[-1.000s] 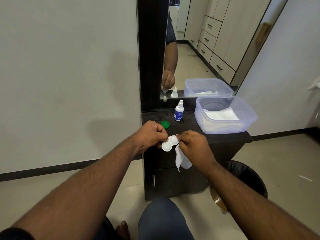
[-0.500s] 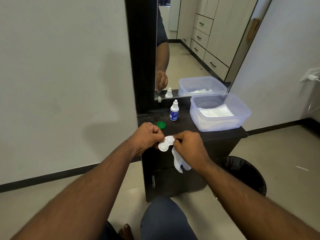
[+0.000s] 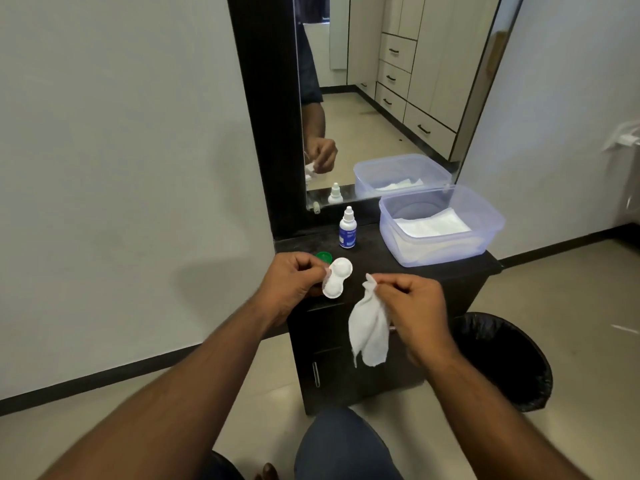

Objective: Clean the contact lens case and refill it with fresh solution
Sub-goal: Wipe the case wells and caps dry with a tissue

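Note:
My left hand [image 3: 289, 278] pinches the white two-well contact lens case [image 3: 336, 277] by its left edge, holding it above the front of the dark cabinet top [image 3: 381, 261]. My right hand [image 3: 414, 306] grips a crumpled white tissue [image 3: 369, 329] by its top; the tissue hangs down, a short gap right of the case. A green cap [image 3: 324, 256] lies on the cabinet just behind the case, partly hidden. The small white solution bottle [image 3: 347, 229] with a blue label stands upright farther back, near the mirror.
A clear plastic tub [image 3: 485, 233] holding white tissues sits at the right of the cabinet top. A black-lined waste bin [image 3: 509, 362] stands on the floor to the right. The mirror [image 3: 363, 98] rises behind. My knee [image 3: 343, 445] is below.
My right hand has pulled the tissue away from the lens case, to the right and down. The case now stands free in my left hand.

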`<state>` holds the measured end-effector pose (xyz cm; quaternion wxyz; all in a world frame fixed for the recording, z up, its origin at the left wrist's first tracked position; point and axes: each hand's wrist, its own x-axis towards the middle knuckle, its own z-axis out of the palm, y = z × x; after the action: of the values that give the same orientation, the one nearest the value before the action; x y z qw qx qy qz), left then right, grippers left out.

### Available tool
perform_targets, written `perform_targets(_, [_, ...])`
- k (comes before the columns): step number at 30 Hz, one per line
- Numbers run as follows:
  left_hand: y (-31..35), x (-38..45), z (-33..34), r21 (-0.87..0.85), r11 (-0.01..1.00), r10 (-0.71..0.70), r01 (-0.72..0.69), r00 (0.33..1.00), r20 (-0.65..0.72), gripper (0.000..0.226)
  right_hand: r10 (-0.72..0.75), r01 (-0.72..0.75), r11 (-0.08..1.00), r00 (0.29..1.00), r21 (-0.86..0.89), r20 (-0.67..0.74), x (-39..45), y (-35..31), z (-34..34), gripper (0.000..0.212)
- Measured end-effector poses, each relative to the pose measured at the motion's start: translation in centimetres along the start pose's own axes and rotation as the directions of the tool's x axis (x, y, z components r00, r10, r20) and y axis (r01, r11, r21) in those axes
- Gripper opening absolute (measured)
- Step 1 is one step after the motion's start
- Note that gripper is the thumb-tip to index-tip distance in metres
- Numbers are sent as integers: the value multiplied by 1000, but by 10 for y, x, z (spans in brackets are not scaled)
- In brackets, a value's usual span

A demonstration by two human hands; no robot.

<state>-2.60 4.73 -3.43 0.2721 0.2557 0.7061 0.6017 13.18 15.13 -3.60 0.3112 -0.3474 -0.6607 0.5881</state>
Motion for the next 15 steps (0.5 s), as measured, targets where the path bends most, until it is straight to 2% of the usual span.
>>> perform_targets(1, [3, 1, 0, 31, 998, 61, -60, 998, -27, 25, 10, -10, 1000, 1000, -10, 1, 3, 0, -3, 21])
perform_targets(3, [10, 2, -1, 270, 929, 274, -255, 961, -32, 13, 14, -14, 999, 1000, -41, -3, 7, 2, -8, 19])
perform_targets(4, [13, 2, -2, 433, 826, 395, -361, 919, 13, 9, 9, -9, 999, 1000, -46, -3, 9, 4, -9, 18])
perform_targets(5, [15, 1, -5, 572, 676, 508, -465, 856, 95, 8, 7, -7, 999, 1000, -43, -1, 11, 5, -9, 18])
perform_targets(7, [12, 1, -10, 714, 300, 649, -633, 684, 334, 18, 18, -18, 999, 1000, -32, 7, 14, 7, -6, 17])
perform_targets(8, [9, 2, -12, 717, 140, 661, -682, 604, 445, 24, 21, -21, 999, 1000, -27, 14, 16, 8, -4, 16])
perform_targets(9, [3, 3, -14, 693, 24, 659, -721, 532, 531, 27, 19, -18, 1000, 1000, -25, 22, 17, 9, -3, 16])
perform_targets(10, [0, 2, -16, 670, -46, 637, -741, 495, 591, 27, 11, -10, 999, 1000, -31, 29, 19, 11, -2, 17])
perform_targets(11, [-5, 3, -18, 642, -95, 629, -761, 454, 631, 24, -1, 2, 999, 999, -41, 34, 20, 12, -1, 18])
perform_targets(13, [-12, 5, -24, 614, -155, 595, -774, 423, 683, 19, -21, 24, 997, 999, -70, 37, 21, 16, -1, 19])
perform_targets(15, [-18, 8, -29, 598, -170, 560, -783, 423, 712, 29, -30, 34, 994, 999, -103, 40, 23, 19, -2, 19])
